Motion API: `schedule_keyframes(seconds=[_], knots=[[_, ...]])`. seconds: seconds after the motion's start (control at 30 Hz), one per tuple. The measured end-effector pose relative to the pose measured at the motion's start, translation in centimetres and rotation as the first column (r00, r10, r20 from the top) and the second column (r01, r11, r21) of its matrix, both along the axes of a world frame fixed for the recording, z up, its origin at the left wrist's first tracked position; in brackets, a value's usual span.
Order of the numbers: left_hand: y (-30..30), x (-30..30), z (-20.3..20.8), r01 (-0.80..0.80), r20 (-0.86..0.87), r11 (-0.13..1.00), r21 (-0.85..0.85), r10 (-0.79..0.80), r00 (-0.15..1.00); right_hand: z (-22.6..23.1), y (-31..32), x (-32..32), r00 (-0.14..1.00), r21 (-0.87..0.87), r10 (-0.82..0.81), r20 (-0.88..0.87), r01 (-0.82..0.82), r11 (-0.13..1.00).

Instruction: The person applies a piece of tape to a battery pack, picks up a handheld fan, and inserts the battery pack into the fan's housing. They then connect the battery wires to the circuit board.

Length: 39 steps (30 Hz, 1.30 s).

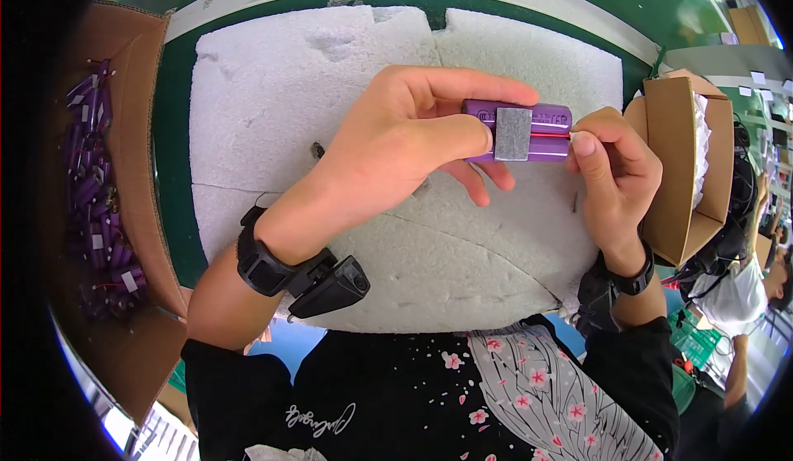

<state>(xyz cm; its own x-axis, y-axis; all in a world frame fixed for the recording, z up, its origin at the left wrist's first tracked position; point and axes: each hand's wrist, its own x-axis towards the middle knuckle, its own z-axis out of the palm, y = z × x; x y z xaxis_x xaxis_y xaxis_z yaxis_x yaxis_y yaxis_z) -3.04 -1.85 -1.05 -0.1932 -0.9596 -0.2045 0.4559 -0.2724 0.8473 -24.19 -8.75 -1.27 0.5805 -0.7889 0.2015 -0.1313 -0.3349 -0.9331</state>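
Note:
A purple battery pack (549,118) of two cells side by side is held above the white foam board (273,122). Across its middle lies a grey foam patch (513,135), and a red wire (548,135) runs from the patch to the pack's right end. My left hand (413,126) grips the pack at its left end, thumb on top and fingers along the far edge and beneath. With thumb and forefinger pinched, my right hand (615,163) holds the end of the red wire at the pack's right end; the fingertips hide most of that end.
To the left, a cardboard box (136,130) contains many purple battery packs (95,180). A smaller cardboard box (673,163) with white packing stands at the right. Behind it are black cables, a green basket (698,349) and another person in white (735,296).

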Motion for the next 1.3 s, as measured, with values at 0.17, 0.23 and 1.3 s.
schedule_keyframes(seconds=[0.17,0.23,1.3], knots=[[-0.2,0.0,0.0,-0.012,-0.040,0.999,0.038,0.013,0.999,0.1,-0.2,0.0,1.000,0.032,0.007,-0.026,-0.006,0.999],[-0.3,0.1,0.0,-0.009,-0.032,1.000,0.027,0.010,0.999,0.2,-0.4,0.0,0.999,0.043,0.006,-0.033,-0.005,0.999],[0.6,0.4,0.6,-0.054,0.000,0.995,0.086,0.054,0.999,-0.8,0.4,1.0,0.997,0.152,-0.069,0.020,0.065,0.986]])
